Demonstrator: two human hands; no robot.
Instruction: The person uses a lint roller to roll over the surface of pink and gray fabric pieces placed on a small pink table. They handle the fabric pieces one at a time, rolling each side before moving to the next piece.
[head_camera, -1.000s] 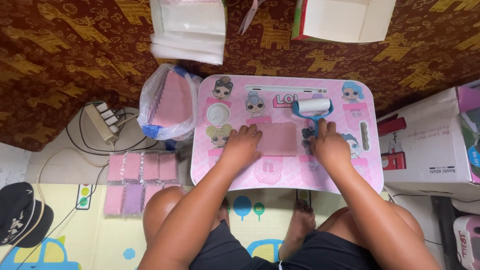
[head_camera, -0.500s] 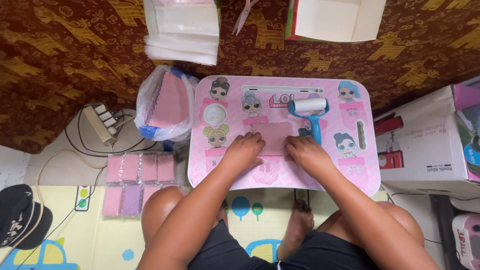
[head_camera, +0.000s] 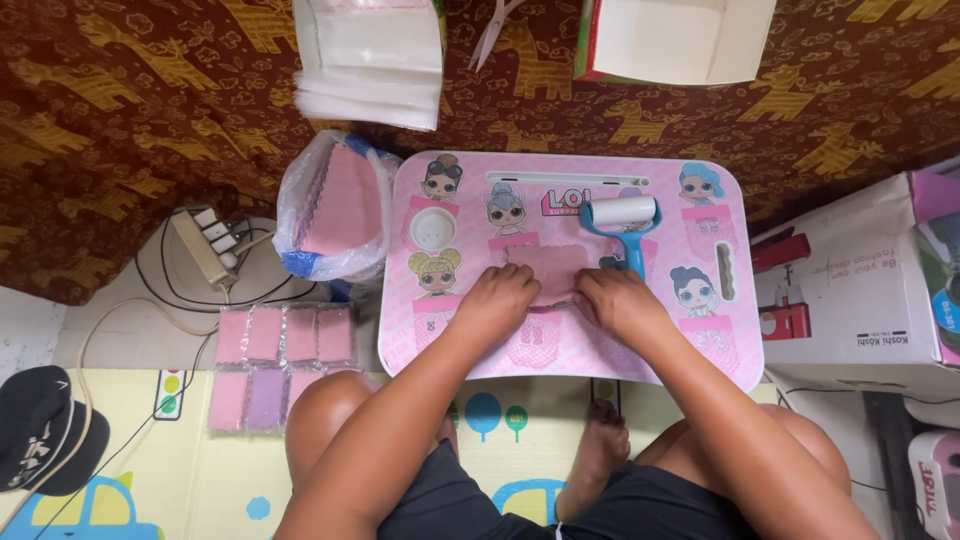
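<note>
- I see a clear plastic bag (head_camera: 335, 205) of pink pads just left of the lap table.
- Flat clear packets (head_camera: 282, 365) with pink and lilac pads lie in rows on the floor mat.
- A white carton (head_camera: 850, 300) with red print stands at right.
- An open box (head_camera: 675, 38), possibly cardboard, sits at the top edge.

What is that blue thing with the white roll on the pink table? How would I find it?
Look at the small pink lap table over the person's knees. Near its far edge, just beyond the right hand, lies a roller. It has a white drum across the top and a bright blue forked handle pointing back toward the hand, and nothing else on the table has that blue handle or that roll shape.
</note>
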